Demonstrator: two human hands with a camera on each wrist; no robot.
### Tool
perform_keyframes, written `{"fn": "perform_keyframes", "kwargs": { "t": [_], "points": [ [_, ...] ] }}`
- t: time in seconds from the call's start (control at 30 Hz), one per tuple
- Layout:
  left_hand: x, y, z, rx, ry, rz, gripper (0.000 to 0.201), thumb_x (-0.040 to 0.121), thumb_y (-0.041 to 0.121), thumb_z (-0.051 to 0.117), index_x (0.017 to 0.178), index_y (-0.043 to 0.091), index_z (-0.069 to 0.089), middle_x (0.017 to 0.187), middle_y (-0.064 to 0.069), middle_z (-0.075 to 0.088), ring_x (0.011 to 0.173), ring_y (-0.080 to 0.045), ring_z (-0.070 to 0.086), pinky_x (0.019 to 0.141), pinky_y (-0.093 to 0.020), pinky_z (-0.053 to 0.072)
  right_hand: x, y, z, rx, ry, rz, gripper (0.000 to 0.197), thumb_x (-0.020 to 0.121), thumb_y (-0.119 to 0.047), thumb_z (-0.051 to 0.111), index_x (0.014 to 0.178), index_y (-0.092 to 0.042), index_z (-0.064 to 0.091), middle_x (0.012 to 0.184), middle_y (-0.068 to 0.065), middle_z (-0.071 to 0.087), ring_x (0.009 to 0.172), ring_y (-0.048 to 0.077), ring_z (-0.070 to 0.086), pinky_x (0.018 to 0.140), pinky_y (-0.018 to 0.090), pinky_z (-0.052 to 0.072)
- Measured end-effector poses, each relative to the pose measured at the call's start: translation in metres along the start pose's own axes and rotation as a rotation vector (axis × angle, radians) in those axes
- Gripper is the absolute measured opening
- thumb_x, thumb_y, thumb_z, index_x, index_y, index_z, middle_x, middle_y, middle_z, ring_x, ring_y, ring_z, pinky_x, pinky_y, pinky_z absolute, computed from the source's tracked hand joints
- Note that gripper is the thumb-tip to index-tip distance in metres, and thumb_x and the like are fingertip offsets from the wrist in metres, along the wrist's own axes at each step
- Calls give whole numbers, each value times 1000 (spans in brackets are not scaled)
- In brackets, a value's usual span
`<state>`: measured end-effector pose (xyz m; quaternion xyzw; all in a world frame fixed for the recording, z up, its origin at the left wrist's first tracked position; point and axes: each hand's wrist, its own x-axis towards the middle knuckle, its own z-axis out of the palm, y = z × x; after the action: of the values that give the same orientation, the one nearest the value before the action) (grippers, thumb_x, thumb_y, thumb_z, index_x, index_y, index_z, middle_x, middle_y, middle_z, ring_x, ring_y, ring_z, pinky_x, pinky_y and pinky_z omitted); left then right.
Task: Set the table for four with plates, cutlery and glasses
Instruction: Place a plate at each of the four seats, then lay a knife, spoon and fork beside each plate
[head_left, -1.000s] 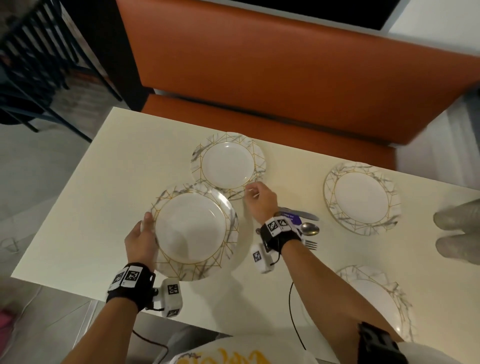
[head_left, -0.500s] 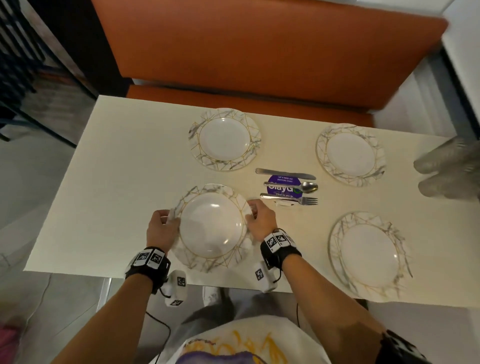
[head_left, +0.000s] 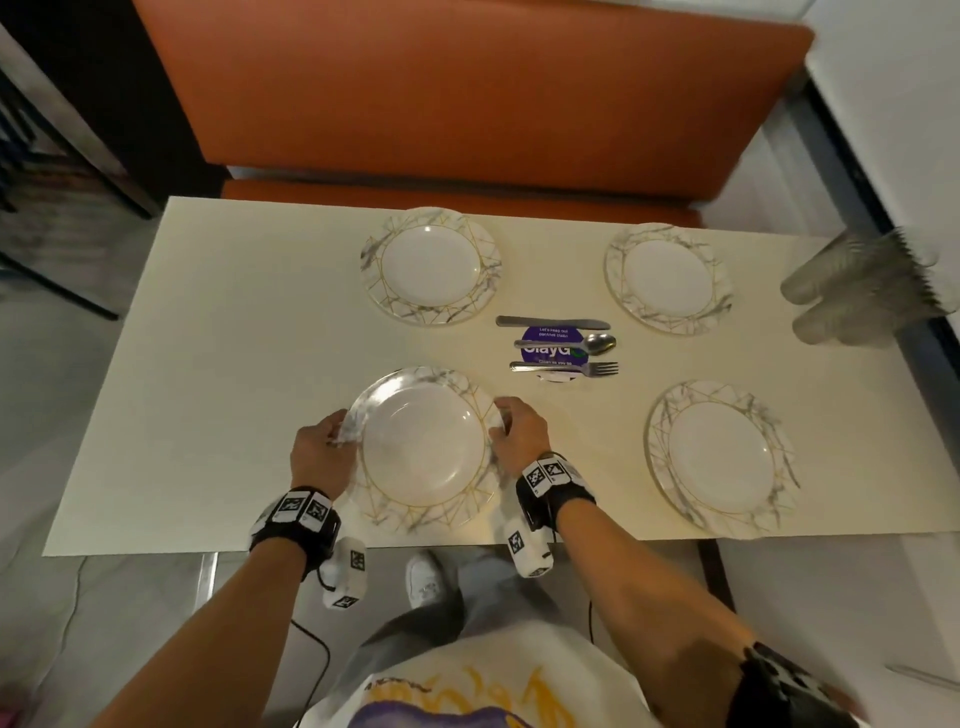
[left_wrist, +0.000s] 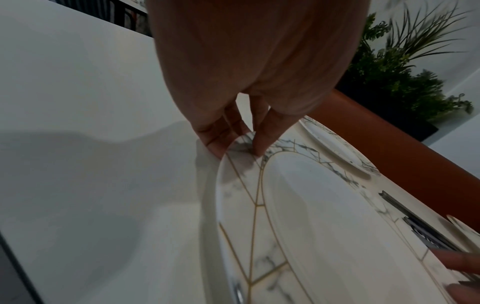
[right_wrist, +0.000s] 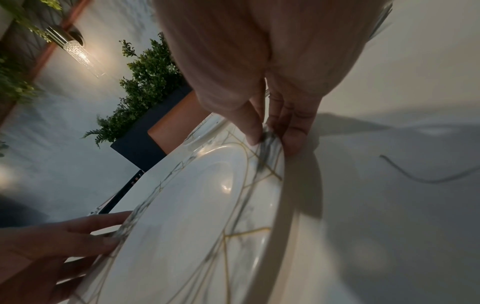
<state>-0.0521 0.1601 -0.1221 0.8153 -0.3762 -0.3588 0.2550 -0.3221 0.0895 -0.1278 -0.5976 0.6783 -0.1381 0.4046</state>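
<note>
A marble-and-gold plate (head_left: 423, 447) sits at the near left of the cream table (head_left: 234, 364). My left hand (head_left: 322, 447) pinches its left rim (left_wrist: 241, 148), thumb on top. My right hand (head_left: 514, 434) pinches the right rim (right_wrist: 270, 142) the same way. Three more matching plates lie flat: far left (head_left: 431, 265), far right (head_left: 667, 278), near right (head_left: 719, 457). A knife (head_left: 550, 322), a spoon (head_left: 566, 343) and a fork (head_left: 563, 368) lie side by side in the table's middle. Stacked clear glasses (head_left: 857, 296) lie blurred at the right edge.
A purple round sticker (head_left: 553, 345) lies under the cutlery. An orange bench (head_left: 467, 104) runs along the far side of the table. The table's near edge is just below the held plate. Potted plants (left_wrist: 405, 78) stand behind the bench.
The plate came from beside the far-left plate toward the near edge, and my right hand took hold of its right rim. The head view shifted to take in the whole table.
</note>
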Motion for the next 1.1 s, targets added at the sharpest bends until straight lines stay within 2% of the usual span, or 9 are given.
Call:
{"fn": "perform_keyframes", "kwargs": {
  "t": [0.07, 0.1, 0.33, 0.47, 0.63, 0.73, 0.83, 1.0, 1.1],
  "points": [
    [1, -4, -2, -3, 17, -29, 42, 94, 10, 68, 135, 18, 65, 111, -11, 74, 102, -35, 69, 89, -35, 54, -2, 0, 4, 11, -9, 4, 46, 91, -6, 63, 135, -15, 56, 125, 7, 65, 111, 23, 63, 100, 34, 51],
    [0, -3, 0, -14, 17, -28, 47, 93, 10, 69, 139, 16, 62, 116, -12, 73, 105, -34, 68, 93, -37, 54, -5, 1, 2, 7, -7, 13, 46, 91, -7, 63, 135, -16, 56, 125, 7, 65, 111, 23, 63, 100, 35, 52],
    [1, -7, -3, -24, 25, -7, 42, 92, 5, 68, 133, 13, 66, 114, -12, 74, 100, -31, 67, 86, -32, 50, -7, 2, 3, 16, -34, 52, 46, 93, -10, 63, 136, -20, 53, 121, 3, 64, 107, 20, 62, 91, 26, 49],
    [2, -12, -3, -21, 19, -15, 43, 92, 6, 69, 134, 16, 66, 115, -10, 74, 93, -23, 62, 88, -33, 50, -9, 2, 3, 9, -48, 57, 45, 93, -11, 63, 136, -21, 53, 117, 4, 65, 105, 21, 63, 91, 29, 52],
    [1, -11, -3, -22, 26, -26, 41, 93, 8, 69, 133, 13, 65, 112, -11, 72, 93, -23, 60, 87, -32, 47, -10, 3, -2, -14, -76, 37, 44, 92, -14, 64, 134, -19, 53, 103, 2, 64, 94, 18, 62, 86, 27, 50],
    [2, -9, -2, -7, 66, -53, 44, 92, 11, 69, 135, 13, 62, 121, -12, 67, 108, -30, 61, 97, -39, 48, -12, 6, -8, -13, -79, 32, 39, 93, -17, 64, 130, -17, 55, 91, 0, 64, 87, 17, 63, 86, 30, 52],
    [0, 1, 4, 66, 123, -10, 42, 91, 9, 65, 133, 14, 62, 126, -12, 61, 122, -37, 52, 102, -45, 43, -9, 11, -22, -21, -44, 20, 32, 93, -17, 64, 125, -17, 58, 84, -4, 62, 85, 15, 61, 86, 30, 51],
    [7, 37, 25, 162, 118, 155, 38, 86, 6, 65, 124, 12, 66, 117, -16, 67, 113, -39, 55, 97, -41, 39, 10, 19, -61, -18, 56, 16, 26, 95, -11, 53, 118, -18, 64, 92, 0, 66, 88, 16, 61, 82, 23, 46],
    [13, 73, 44, 137, 99, 208, 36, 87, 5, 66, 122, 12, 68, 119, -18, 64, 115, -39, 54, 98, -43, 42, 32, 23, -84, -36, 136, -18, 22, 96, -12, 52, 113, -15, 66, 100, 4, 69, 90, 18, 63, 85, 28, 51]
  ]
}}
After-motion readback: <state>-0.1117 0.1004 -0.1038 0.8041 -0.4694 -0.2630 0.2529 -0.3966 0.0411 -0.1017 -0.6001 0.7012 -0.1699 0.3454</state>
